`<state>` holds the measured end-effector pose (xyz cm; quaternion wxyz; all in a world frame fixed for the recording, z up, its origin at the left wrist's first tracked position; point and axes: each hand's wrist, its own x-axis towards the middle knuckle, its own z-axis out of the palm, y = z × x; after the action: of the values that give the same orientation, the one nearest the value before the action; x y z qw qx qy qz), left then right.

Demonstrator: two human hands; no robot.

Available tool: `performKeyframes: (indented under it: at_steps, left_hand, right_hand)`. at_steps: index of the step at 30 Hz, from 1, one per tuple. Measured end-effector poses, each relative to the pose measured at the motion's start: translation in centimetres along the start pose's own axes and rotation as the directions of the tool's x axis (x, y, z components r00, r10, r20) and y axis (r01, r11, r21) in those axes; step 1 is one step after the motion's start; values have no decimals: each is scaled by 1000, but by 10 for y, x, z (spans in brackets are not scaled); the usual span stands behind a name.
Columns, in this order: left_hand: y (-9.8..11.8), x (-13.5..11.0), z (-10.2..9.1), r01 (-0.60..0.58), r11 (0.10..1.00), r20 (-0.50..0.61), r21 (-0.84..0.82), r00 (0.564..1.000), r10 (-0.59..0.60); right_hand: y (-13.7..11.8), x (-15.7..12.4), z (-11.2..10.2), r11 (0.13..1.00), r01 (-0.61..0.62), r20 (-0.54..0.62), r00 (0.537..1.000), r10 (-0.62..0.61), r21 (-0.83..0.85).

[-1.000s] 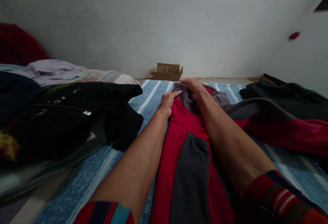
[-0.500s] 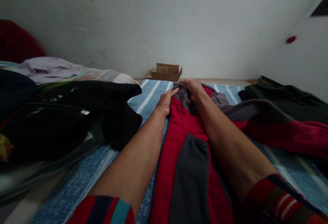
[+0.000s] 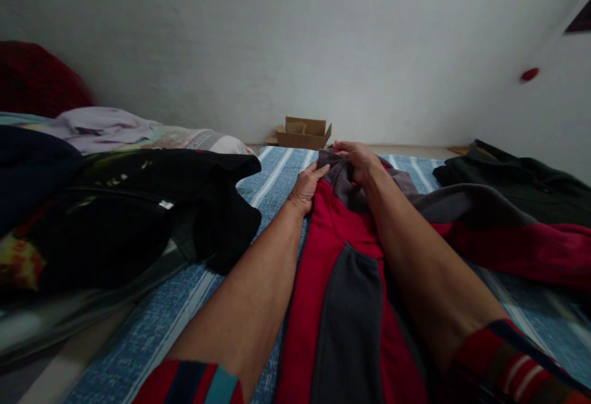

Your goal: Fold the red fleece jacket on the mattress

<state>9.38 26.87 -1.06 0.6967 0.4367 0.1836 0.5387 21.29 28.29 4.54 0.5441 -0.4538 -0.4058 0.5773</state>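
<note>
A red and grey fleece jacket (image 3: pixel 341 281) lies spread along the blue, white-striped bed cover (image 3: pixel 272 176). At its far end, the left hand (image 3: pixel 308 187) presses flat on the jacket's left edge, while the right hand (image 3: pixel 357 159) grips the grey collar. A heap of black clothing (image 3: pixel 138 213) sits toward the cover's left edge. A small brown cardboard box (image 3: pixel 302 132) stands beyond the far edge.

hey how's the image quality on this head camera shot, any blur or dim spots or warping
Head view: dim, flat indoor light, no glare; the black clothes pile loses detail in shadow. Bottom-left and bottom-right corners smear with blur. Wide-angle stretch makes the forearms loom large. The left hand, right hand and red and grey garment stay fairly sharp, as does the cardboard box.
</note>
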Motion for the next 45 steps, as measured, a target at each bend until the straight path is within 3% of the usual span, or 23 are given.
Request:
performKeyframes:
  at_steps: [3,10,15,19,25,27,29,34,41,45]
  left_hand:
    - [0,0,0,-5,1000,-5,7,1000,5]
    - [2,-1,2,5,1000,-4,-1,1000,-5]
    - [-1,2,-1,0,1000,-43,31,999,2]
    - [-3,3,-3,-7,999,-52,32,999,9]
    - [-2,3,-3,16,1000,-82,21,997,-14]
    - [-3,4,-4,22,1000,-93,8,995,-22]
    - [-4,5,-4,29,1000,-114,-6,993,-30]
    - [-6,10,-6,31,999,-229,34,973,-22]
    - [-8,19,-6,88,965,-355,248,935,6]
    - [-10,24,-10,141,830,-447,540,883,141]
  right_hand:
    - [1,3,0,997,-75,-22,997,75,-3]
    - [6,5,-5,990,73,123,988,-88,123]
    - [10,3,-3,975,181,40,981,-187,131]
    - [11,2,-1,976,188,53,979,-195,114]
    - [13,6,-5,960,277,-32,960,-278,-32]
    - [12,7,-6,921,341,-47,934,-355,-185]
    - [10,5,-5,850,384,12,913,-408,-361]
    - [-3,-5,-8,622,361,147,918,-369,-695]
    - [-1,-3,-19,436,301,172,935,-311,-848]
    - [11,4,-24,356,271,158,936,-315,-894]
